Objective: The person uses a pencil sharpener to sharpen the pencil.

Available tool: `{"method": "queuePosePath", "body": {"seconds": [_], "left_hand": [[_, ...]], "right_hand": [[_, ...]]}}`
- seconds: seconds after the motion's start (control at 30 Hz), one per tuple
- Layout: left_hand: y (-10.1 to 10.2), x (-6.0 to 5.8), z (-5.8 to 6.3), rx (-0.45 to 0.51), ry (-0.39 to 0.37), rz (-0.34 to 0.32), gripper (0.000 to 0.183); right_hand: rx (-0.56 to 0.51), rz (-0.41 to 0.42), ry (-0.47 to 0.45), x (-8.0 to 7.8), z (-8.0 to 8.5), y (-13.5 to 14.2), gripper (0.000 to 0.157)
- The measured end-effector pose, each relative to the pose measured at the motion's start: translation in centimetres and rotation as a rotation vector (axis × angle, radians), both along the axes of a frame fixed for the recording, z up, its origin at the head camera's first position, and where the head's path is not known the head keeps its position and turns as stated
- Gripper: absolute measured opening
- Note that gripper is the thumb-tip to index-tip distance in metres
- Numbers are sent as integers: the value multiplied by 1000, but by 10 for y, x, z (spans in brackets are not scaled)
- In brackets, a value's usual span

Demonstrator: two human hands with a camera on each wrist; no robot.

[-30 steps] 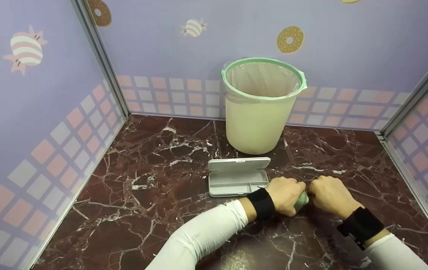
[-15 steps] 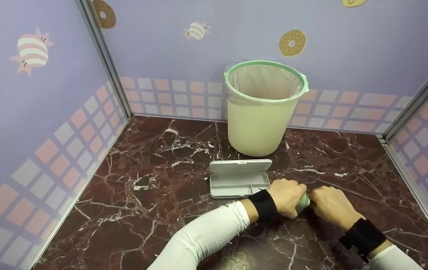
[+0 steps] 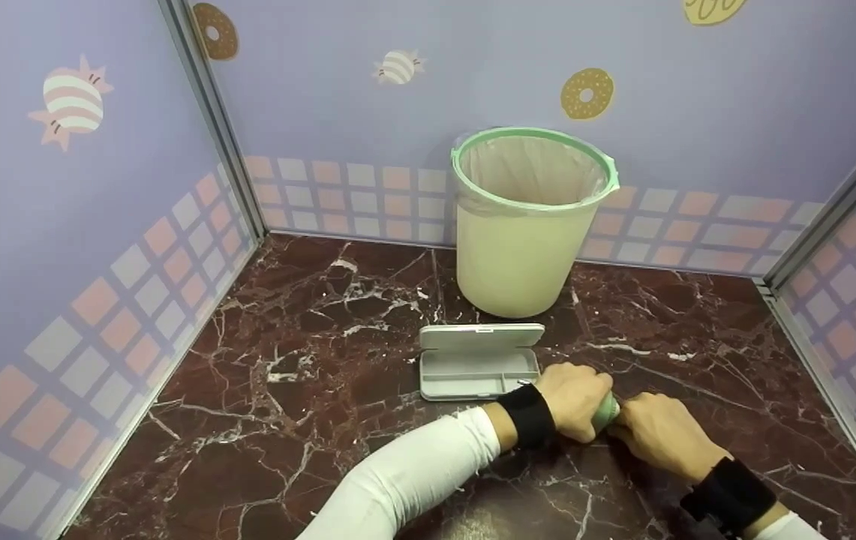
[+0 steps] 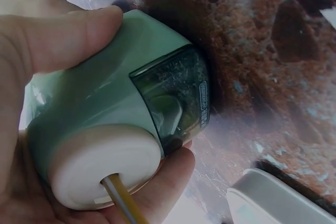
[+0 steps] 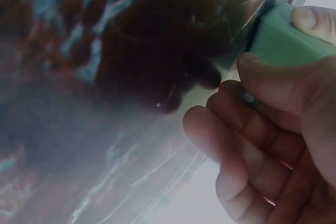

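Observation:
My left hand (image 3: 570,401) grips a green pencil sharpener (image 4: 100,98) low over the table, thumb on top and fingers underneath. It has a dark see-through shavings drawer (image 4: 176,98) and a white round face (image 4: 84,169). A yellow-and-grey pencil (image 4: 126,203) sticks out of the hole in that face. On the sharpener's right side, my right hand (image 3: 660,431) curls thumb and forefinger round a small part, seemingly the crank handle (image 5: 248,97); only its end shows, the rest being hidden by fingers. Left of the hands stands a pale pencil case (image 3: 439,361), its lid raised.
Behind the case, a cream bin (image 3: 510,262) with a green rim and plastic liner stands against the back wall. Patterned panels enclose the dark red marble table (image 3: 307,450) at the back and sides. The case is divided into compartments.
My right hand has shifted down and towards me beside the sharpener. My left hand keeps its grip on the sharpener. The head view has tilted slightly, so the whole scene sits a little lower.

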State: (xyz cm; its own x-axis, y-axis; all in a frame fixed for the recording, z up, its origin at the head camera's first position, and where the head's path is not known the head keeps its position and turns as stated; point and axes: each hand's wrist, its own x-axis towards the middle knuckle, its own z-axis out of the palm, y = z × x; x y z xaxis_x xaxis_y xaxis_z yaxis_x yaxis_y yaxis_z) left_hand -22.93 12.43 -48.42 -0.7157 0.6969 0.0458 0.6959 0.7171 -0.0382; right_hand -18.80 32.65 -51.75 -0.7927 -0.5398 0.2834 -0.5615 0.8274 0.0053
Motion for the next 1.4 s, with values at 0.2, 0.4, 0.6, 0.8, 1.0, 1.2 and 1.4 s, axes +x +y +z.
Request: {"method": "queuePosePath", "body": {"seconds": [0.2, 0.4, 0.6, 0.8, 1.0, 1.2, 1.4], "left_hand": [[0, 0, 1, -2, -4, -5, 47], [1, -1, 1, 5, -9, 5, 48], [1, -1, -1, 5, -13, 9, 49], [1, -1, -2, -1, -20, 17, 48], [2, -2, 0, -2, -21, 18, 48], [1, -1, 0, 3, -28, 28, 49], [1, -1, 1, 2, -27, 27, 50]], "right_hand": [[18, 31, 0, 4, 2, -1, 39], [-2, 56, -23, 8, 7, -4, 42], [-4, 65, -44, 11, 10, -7, 43], [-12, 98, -27, 14, 13, -7, 44], [10, 112, -29, 14, 19, -6, 45], [19, 145, -5, 12, 24, -8, 46], [13, 185, 13, 11, 31, -7, 47]]}}
